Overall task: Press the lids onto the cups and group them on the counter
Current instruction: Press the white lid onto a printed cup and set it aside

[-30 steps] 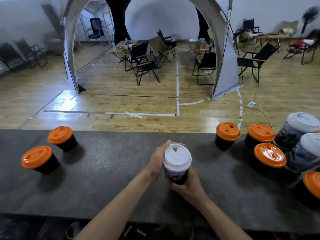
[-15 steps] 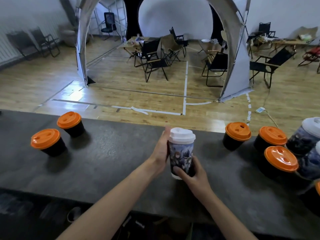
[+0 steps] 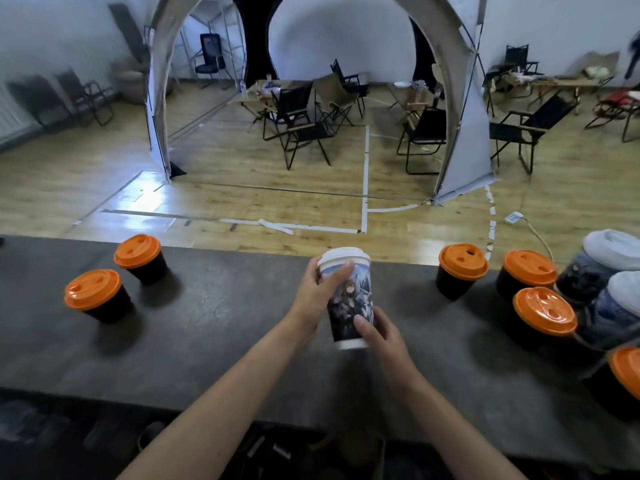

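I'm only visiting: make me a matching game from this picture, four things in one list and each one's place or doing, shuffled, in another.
1 left hand
2 right hand
3 front-left orange-lidded cup
4 rear white-lidded cup

A on the counter, right end
B grips the printed cup near its base
C grips the printed cup near its lid
D on the counter, left end

Pairs: 1-C, 2-B, 3-D, 4-A

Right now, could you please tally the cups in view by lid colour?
Orange-lidded cups: 6
White-lidded cups: 3
Total: 9
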### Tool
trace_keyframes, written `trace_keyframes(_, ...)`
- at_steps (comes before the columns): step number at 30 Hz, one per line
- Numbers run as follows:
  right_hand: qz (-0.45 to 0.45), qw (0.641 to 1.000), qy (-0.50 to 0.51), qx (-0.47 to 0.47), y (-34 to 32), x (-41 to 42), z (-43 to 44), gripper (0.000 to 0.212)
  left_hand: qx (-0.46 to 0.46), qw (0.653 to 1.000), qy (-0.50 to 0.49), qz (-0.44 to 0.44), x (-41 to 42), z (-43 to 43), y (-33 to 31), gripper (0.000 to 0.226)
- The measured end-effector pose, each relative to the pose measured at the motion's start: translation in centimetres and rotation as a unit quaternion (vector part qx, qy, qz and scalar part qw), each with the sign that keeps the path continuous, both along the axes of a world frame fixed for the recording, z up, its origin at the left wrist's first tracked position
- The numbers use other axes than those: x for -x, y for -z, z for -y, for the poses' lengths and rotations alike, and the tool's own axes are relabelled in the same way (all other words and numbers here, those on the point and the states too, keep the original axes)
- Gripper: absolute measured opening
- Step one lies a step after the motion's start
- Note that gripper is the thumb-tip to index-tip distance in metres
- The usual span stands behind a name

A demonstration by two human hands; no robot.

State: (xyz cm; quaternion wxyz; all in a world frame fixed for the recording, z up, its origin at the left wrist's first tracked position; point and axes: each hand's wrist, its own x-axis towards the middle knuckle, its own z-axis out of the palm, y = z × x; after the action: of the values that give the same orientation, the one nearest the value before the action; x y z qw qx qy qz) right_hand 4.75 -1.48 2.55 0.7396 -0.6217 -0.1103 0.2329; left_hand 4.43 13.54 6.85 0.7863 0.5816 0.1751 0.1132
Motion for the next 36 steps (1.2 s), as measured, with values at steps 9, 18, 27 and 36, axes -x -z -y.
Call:
trace_keyframes(9, -0.162, 0.981, -0.083, -0.072, -6.0, 1.4, 0.3, 0.052, 0.070, 0.996, 0.043, 0.035, 0.4, -0.3, -2.5, 0.076)
trace_keyframes(18, -0.037, 0.994, -0.043, 0.089, -5.5, 0.9, 0.7, 0.077, -0.084, 0.995, 0.044, 0.013, 1.3, -1.1, -0.9, 0.051)
trace_keyframes(27, -0.208, 0.974, -0.085, 0.020, -5.0, 2.0, 0.9, 0.042, 0.007, 0.999, 0.027, -0.041, 2.8, -0.5, 1.6, 0.067)
trace_keyframes(36, -0.268, 0.955, -0.116, -0.056, -6.1, 3.1, 0.7, 0.062, -0.024, 0.997, 0.057, -0.052, 3.2, -0.5, 0.4, 0.066)
